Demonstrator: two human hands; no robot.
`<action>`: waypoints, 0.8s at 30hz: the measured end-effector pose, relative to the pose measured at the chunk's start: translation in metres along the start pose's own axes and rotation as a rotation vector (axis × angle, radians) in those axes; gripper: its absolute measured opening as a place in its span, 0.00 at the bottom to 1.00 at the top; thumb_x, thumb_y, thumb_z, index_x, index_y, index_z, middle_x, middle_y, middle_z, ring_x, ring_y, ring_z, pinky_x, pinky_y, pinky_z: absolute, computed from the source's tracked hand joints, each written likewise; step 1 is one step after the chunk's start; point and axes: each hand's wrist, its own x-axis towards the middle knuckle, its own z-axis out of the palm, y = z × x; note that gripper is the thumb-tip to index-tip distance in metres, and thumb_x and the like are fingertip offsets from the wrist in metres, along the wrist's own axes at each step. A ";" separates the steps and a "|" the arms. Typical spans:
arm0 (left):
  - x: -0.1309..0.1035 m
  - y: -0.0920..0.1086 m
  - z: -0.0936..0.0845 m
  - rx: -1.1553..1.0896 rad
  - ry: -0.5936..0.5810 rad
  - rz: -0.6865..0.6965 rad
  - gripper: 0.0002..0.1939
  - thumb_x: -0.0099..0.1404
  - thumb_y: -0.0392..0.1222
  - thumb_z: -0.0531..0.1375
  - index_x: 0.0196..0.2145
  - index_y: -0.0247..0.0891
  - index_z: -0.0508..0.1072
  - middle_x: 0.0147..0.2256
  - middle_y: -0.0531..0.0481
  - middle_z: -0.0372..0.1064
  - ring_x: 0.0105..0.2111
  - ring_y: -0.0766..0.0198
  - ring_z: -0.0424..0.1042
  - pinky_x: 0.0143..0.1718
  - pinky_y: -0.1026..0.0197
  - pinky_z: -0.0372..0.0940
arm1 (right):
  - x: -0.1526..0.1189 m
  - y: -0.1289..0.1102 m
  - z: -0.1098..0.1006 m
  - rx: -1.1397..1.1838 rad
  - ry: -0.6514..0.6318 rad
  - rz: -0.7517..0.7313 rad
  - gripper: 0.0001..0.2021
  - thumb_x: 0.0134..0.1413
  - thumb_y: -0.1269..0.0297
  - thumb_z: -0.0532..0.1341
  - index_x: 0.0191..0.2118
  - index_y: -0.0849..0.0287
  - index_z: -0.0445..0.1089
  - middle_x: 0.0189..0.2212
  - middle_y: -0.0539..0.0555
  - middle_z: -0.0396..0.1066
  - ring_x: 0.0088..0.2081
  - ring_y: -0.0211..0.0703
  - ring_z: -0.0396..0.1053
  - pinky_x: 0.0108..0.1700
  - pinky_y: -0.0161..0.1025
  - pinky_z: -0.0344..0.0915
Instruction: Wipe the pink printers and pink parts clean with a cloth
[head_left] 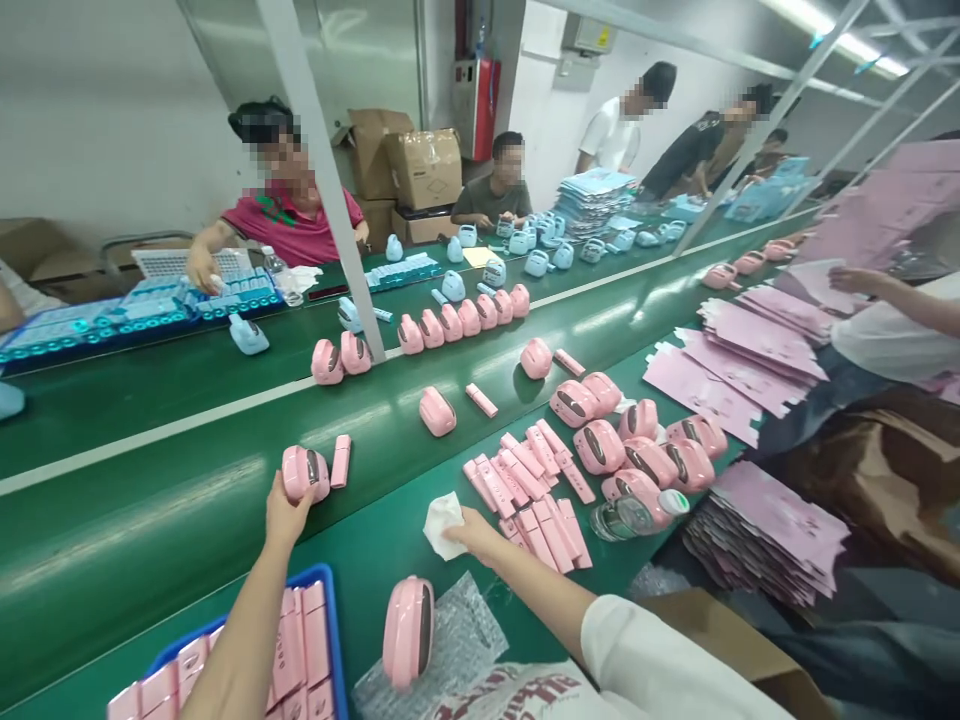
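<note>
My left hand (283, 515) is closed around a rounded pink plastic housing (301, 470) with a dark oval window, at the near side of the green belt. Just right of that housing lies a slim pink stick-shaped part (340, 462). A crumpled white cloth or tissue (442, 526) is pinched in my right hand (474, 537), over the near green table. Close to my body, another pink housing (407, 632) rests on bubble wrap (469, 622). Several pink stick-shaped parts (525, 475) are piled right of my right hand, with a cluster of pink housings (598, 446) beyond them.
A blue tray (331, 620) of pink parts sits under my left forearm. A clear bottle (626, 518) lies by the housings. Flat pink cartons (757, 530) are stacked at right. Across the green belt (195, 480), co-workers handle light-blue parts; a white post (322, 170) rises between.
</note>
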 end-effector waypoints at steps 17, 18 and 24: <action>-0.304 0.019 0.040 -0.192 -0.220 -0.117 0.54 0.50 0.56 0.62 0.65 0.37 0.38 0.61 0.30 0.51 0.63 0.41 0.53 0.60 0.42 0.55 | -0.104 0.010 -0.028 0.388 0.120 0.243 0.13 0.38 0.75 0.58 0.35 0.60 0.66 0.28 0.52 0.74 0.34 0.43 0.75 0.38 0.40 0.70; -0.308 0.025 0.046 -0.192 -0.181 -0.152 0.53 0.51 0.56 0.61 0.65 0.37 0.38 0.61 0.29 0.49 0.63 0.41 0.52 0.61 0.42 0.54 | -0.106 0.009 -0.026 0.389 0.112 0.244 0.13 0.37 0.76 0.58 0.34 0.60 0.66 0.27 0.52 0.74 0.34 0.43 0.75 0.38 0.40 0.70; -0.280 0.043 0.037 -0.232 -0.152 -0.252 0.41 0.49 0.58 0.62 0.56 0.38 0.56 0.55 0.34 0.62 0.54 0.42 0.66 0.52 0.45 0.65 | -0.112 0.007 -0.019 0.340 0.105 0.227 0.09 0.39 0.74 0.61 0.33 0.62 0.68 0.25 0.53 0.74 0.32 0.46 0.75 0.36 0.43 0.71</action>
